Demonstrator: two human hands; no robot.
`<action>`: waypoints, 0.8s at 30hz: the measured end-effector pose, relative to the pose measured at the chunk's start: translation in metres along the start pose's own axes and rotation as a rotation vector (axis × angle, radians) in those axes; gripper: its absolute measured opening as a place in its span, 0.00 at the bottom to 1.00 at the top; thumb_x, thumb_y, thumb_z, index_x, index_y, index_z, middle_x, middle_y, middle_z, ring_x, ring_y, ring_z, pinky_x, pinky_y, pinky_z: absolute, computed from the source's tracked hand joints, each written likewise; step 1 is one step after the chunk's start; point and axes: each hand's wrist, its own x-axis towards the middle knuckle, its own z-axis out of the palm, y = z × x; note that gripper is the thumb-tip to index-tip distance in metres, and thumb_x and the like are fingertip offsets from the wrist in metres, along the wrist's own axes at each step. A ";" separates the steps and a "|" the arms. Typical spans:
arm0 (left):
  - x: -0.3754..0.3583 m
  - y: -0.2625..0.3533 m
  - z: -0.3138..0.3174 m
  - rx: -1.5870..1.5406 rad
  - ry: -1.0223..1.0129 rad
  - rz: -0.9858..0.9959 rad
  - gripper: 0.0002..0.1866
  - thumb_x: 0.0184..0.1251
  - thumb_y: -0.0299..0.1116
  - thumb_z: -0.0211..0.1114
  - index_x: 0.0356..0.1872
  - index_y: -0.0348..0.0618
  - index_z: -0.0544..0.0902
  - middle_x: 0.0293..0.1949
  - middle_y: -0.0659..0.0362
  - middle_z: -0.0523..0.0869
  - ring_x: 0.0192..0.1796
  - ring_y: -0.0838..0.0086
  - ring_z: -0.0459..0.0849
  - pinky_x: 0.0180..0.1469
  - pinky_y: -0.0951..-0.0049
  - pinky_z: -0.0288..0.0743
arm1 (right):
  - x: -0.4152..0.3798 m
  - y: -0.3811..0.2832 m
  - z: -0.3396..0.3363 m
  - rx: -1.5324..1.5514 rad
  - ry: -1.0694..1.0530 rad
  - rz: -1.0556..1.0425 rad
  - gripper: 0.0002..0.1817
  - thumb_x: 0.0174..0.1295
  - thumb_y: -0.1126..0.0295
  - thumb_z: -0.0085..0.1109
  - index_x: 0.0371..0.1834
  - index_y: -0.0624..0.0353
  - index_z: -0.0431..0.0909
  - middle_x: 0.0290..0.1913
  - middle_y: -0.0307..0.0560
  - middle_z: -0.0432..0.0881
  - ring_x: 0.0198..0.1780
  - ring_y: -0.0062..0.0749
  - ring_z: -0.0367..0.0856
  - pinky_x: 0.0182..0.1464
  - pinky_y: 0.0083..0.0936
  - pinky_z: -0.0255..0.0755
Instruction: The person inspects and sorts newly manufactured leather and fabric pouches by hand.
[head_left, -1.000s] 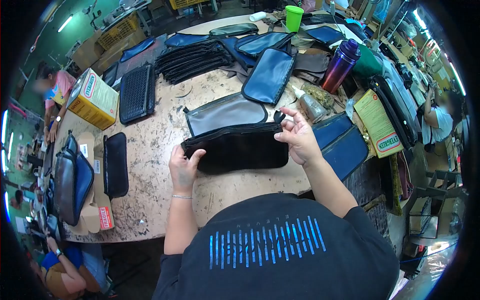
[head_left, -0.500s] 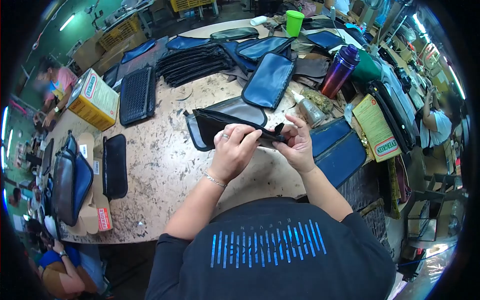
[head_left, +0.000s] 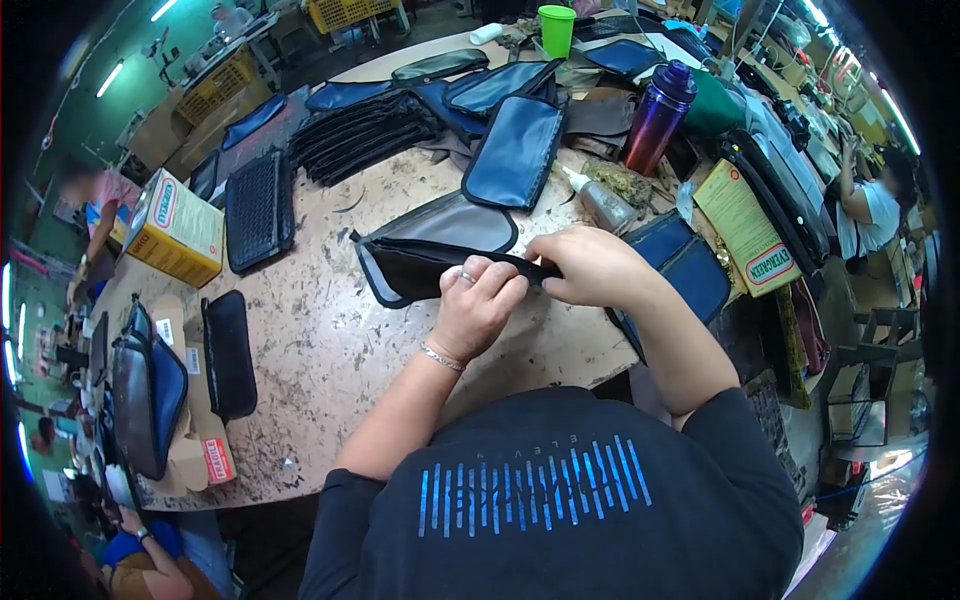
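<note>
Over the near middle of the table, a black zip pouch [head_left: 420, 262] is held along its edge. My left hand [head_left: 475, 308], wearing a ring and a bracelet, is closed on its near side, fingers bent. At the pouch's right end, my right hand [head_left: 588, 264] pinches the edge between thumb and fingers; the back of the hand hides part of the grip. Under and behind the pouch lies a grey panel with black edging [head_left: 472, 220]. Farther off is a blue pouch panel [head_left: 515, 150]. Beside my right hand rests a clear squeeze bottle [head_left: 600, 200].
A stack of black pouches [head_left: 360, 135] lies at the back. A purple bottle [head_left: 660, 118] and a green cup [head_left: 556, 32] stand beyond. Yellow tins [head_left: 178, 228] flank the table [head_left: 310, 370]. More blue pouches [head_left: 690, 270] lie right. People sit at both sides.
My right hand has turned over, its back now facing up, and moved left along the pouch's end. The pouch has dropped lower and flatter. The view has shifted slightly.
</note>
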 end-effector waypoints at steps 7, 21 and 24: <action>-0.007 -0.001 0.000 -0.019 -0.004 0.020 0.09 0.39 0.25 0.58 0.26 0.52 0.75 0.32 0.70 0.75 0.33 0.78 0.73 0.38 0.75 0.59 | 0.025 -0.003 -0.015 0.080 -0.335 0.088 0.17 0.37 0.74 0.54 0.36 0.63 0.78 0.31 0.54 0.80 0.36 0.42 0.79 0.40 0.31 0.72; -0.007 0.003 0.001 -0.018 -0.037 0.050 0.11 0.43 0.29 0.59 0.31 0.54 0.79 0.31 0.71 0.74 0.34 0.79 0.72 0.39 0.76 0.59 | 0.024 0.019 0.006 0.329 -0.116 0.108 0.14 0.35 0.79 0.57 0.31 0.64 0.79 0.17 0.44 0.77 0.20 0.24 0.74 0.26 0.21 0.68; -0.009 0.004 0.002 -0.007 -0.052 0.046 0.11 0.43 0.29 0.58 0.31 0.55 0.79 0.31 0.70 0.74 0.35 0.79 0.72 0.39 0.76 0.59 | 0.022 0.016 0.006 0.343 -0.144 0.144 0.13 0.36 0.79 0.56 0.30 0.63 0.79 0.18 0.45 0.77 0.21 0.25 0.75 0.26 0.21 0.68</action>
